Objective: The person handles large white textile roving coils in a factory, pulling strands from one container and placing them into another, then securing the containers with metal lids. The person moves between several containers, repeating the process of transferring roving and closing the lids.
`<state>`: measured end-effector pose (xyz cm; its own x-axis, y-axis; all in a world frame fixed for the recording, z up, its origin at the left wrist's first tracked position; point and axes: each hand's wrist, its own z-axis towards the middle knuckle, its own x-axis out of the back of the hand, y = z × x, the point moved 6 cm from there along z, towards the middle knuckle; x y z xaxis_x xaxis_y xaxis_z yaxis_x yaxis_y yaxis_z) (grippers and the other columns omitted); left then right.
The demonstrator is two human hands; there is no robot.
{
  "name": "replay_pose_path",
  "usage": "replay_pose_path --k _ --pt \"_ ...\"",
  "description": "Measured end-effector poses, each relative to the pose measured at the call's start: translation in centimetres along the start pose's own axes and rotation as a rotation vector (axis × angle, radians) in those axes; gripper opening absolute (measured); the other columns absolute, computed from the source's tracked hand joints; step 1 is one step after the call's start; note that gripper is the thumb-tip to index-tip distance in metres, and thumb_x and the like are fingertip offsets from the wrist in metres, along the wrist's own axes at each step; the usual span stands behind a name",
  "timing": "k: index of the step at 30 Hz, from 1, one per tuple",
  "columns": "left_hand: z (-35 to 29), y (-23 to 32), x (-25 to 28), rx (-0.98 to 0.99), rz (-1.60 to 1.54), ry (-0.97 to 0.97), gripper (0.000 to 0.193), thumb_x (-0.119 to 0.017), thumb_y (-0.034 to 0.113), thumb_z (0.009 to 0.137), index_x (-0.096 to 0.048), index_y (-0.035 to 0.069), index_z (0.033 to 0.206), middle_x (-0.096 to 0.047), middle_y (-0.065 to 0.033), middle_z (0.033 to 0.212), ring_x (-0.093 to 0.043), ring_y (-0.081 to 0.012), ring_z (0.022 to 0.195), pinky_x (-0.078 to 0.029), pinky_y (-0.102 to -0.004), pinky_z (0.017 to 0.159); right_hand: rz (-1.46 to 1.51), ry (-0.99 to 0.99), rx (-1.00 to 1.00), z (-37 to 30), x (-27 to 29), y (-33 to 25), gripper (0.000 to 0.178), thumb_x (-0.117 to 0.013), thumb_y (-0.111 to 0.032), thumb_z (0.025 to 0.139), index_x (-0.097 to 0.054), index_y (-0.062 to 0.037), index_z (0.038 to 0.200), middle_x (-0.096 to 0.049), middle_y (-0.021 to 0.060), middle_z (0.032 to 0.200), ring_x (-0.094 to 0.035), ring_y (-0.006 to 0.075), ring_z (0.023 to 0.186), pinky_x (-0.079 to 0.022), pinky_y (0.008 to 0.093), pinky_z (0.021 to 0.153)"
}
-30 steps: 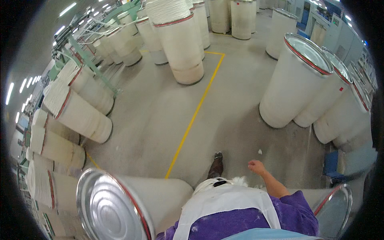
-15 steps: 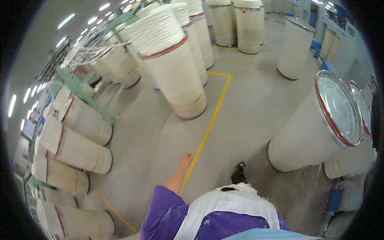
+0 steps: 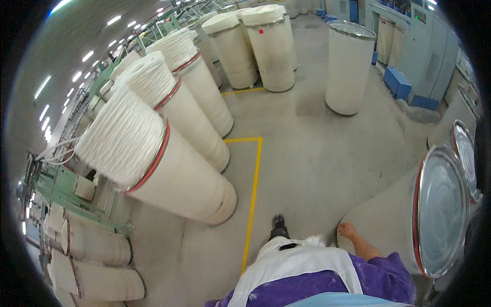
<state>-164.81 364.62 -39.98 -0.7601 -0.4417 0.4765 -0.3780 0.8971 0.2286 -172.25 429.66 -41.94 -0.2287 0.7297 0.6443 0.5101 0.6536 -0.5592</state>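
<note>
White drum [image 3: 386, 217], long axis upright, metal top [image 3: 444, 211] rightward in view; right hand [image 3: 347, 230] curled, fingers together

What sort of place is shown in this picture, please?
It looks like a textile mill, probably a spinning area: tall pale cans stand in rows, several heaped with coiled white fibre, and a large blue-grey machine cabinet stands beyond.

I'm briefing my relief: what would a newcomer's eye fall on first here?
First, the big can at left, heaped with coiled white fibre. Next, the yellow floor line near the centre, then the nearest silver-topped can at right, with the person's right hand seen against it.
</note>
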Motion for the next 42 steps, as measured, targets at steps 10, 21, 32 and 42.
replay_pose_path --k 10,21,32,42 --pt "24.4 24.4 33.2 -0.299 0.603 0.102 0.029 -0.057 0.026 0.087 -0.068 0.007 0.105 -0.067 -0.0175 0.109 -0.063 -0.0335 0.102 -0.048 -0.0453 0.088 0.259 -0.026 -0.023 30.9 13.2 -20.7 0.029 -0.065 -0.020 0.086 -0.069 -0.0045 0.110 -0.072 0.0085 0.091 -0.067 0.0175 0.074 -0.055 0.0349 0.069" --pt "53.1 70.5 71.9 -0.458 -0.097 0.399 0.024 -0.057 0.027 0.094 -0.062 0.004 0.098 -0.064 -0.0035 0.085 -0.059 -0.0166 0.076 -0.048 -0.0332 0.073 0.198 -0.016 -0.465 49.5 20.4 -14.2 0.037 -0.062 -0.031 0.084 -0.071 -0.0079 0.112 -0.072 0.0139 0.105 -0.069 0.0279 0.095 -0.052 0.0406 0.085" --pt "64.8 84.6 71.1 -0.144 0.171 -0.079 0.034 -0.052 0.030 0.094 -0.065 0.006 0.114 -0.065 -0.0174 0.117 -0.060 -0.0337 0.111 -0.046 -0.0450 0.095 0.298 0.155 -0.283 94.7 52.0 -25.3 0.032 -0.066 -0.022 0.082 -0.069 -0.0087 0.111 -0.073 0.0136 0.098 -0.070 0.0263 0.088 -0.054 0.0374 0.080" --pt "89.4 120.8 94.8 -0.446 0.676 -0.018 0.033 -0.050 0.029 0.094 -0.066 0.006 0.111 -0.065 -0.0197 0.114 -0.060 -0.0367 0.107 -0.046 -0.0462 0.093 -0.010 -0.051 -0.209 125.5 73.9 -39.0 0.031 -0.068 -0.027 0.082 -0.071 -0.0082 0.106 -0.072 0.0084 0.103 -0.069 0.0235 0.091 -0.054 0.0344 0.083"
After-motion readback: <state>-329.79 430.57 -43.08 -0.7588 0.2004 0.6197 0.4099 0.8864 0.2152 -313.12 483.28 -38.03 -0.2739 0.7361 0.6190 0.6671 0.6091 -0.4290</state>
